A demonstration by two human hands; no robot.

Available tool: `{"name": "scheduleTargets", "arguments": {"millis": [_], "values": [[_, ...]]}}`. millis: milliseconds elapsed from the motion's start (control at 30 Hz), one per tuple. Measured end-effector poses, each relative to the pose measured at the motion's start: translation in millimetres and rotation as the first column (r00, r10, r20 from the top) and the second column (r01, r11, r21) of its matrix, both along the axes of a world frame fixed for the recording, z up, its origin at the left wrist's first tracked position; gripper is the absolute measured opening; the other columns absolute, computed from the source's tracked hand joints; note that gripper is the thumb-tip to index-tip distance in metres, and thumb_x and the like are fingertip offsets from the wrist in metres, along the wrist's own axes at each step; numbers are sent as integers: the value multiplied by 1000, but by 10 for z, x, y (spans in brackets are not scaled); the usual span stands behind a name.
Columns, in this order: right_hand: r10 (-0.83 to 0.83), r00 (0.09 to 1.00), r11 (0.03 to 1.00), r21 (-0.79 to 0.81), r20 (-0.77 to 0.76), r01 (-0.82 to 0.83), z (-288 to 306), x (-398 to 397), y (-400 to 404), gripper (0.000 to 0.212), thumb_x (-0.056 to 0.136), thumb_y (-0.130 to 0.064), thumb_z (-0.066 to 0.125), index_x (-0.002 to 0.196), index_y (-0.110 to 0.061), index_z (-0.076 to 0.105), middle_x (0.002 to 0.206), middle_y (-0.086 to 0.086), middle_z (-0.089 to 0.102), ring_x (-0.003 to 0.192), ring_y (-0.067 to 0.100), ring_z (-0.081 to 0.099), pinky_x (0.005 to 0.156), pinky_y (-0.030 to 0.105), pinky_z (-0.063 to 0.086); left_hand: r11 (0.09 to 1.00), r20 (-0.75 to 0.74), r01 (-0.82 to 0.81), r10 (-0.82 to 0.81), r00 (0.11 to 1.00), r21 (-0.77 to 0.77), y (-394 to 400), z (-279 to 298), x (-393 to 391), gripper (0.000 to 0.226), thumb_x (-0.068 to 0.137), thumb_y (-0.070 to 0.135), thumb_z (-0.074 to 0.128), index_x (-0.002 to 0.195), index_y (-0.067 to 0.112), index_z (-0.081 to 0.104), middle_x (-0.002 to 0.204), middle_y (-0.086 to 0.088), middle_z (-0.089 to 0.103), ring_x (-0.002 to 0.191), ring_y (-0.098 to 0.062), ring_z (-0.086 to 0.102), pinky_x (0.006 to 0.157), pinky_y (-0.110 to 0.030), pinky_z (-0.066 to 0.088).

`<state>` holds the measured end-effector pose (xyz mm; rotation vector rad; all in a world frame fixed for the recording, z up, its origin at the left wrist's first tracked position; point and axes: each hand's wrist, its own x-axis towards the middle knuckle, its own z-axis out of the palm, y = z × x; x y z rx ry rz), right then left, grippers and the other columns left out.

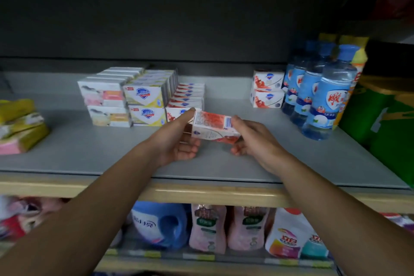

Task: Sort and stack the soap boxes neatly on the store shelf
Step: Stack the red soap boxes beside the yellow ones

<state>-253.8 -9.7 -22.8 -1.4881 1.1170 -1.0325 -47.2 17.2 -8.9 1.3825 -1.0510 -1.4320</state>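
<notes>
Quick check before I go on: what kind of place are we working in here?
Most likely a store aisle: soap boxes stacked on a grey shelf, bottles lined up beside them, detergent jugs on the tier below.

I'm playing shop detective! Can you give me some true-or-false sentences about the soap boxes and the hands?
1. Both hands hold one red soap box. True.
2. The held box lies flat on the shelf. False: it is lifted and tilted.
3. Blue-capped bottles stand to the right. True.
4. The yellow soap boxes stand right of the bottles. False: they are far left of them.
5. Two red soap boxes sit stacked beside the bottles. True.
</notes>
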Motion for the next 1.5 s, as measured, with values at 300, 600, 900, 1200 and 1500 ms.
{"name": "scheduleTargets", "arguments": {"millis": [300, 600, 900, 1200, 1500], "values": [[-23, 990, 971, -239, -142, -11, 110, 105, 67, 42, 92, -25, 64, 132, -33, 53, 122, -15, 60, 104, 10, 65, 93, 31, 52, 928, -127, -60, 13, 992, -369, 115, -55, 183, 19, 85, 6, 70, 99, 18, 68, 91, -6, 74, 80, -20, 73, 63, -36, 60], [-169, 907, 803, -587, -387, -101, 187, 295, -76, 33, 86, -19, 68, 119, -20, 64, 104, -7, 71, 82, 9, 68, 80, 36, 56, 668, 283, 68, 219, 934, -741, 31, -110, 468, 50, 78, -1, 76, 121, 21, 61, 119, 0, 68, 105, -15, 67, 91, -32, 55], [-361, 876, 796, -594, -319, 112, 511, 579, -837, 32, 96, -21, 56, 128, -18, 58, 118, 3, 66, 98, 21, 65, 88, 31, 49, 849, 828, 237, 336, 449, -473, -140, -294, 895, 35, 87, 41, 66, 117, 23, 67, 92, 5, 67, 86, -15, 60, 79, -26, 46], [-404, 798, 821, -562, -446, 102, 477, 1117, -1502, 32, 97, -20, 50, 127, -26, 58, 125, 4, 64, 121, 27, 48, 94, 32, 39, 835, 894, 364, 294, 339, -413, -250, -469, 930, 61, 84, 61, 49, 127, 21, 65, 131, 1, 62, 125, -21, 52, 104, -34, 41], [-315, 798, 872, -489, -513, 29, 409, 1037, -1555, 50, 96, -28, 53, 144, -29, 42, 140, 8, 51, 127, 26, 48, 96, 29, 38, 845, 899, 354, 287, 330, -400, -237, -424, 901, 54, 87, 57, 54, 125, 22, 65, 129, 4, 63, 123, -19, 52, 102, -36, 43]]}}
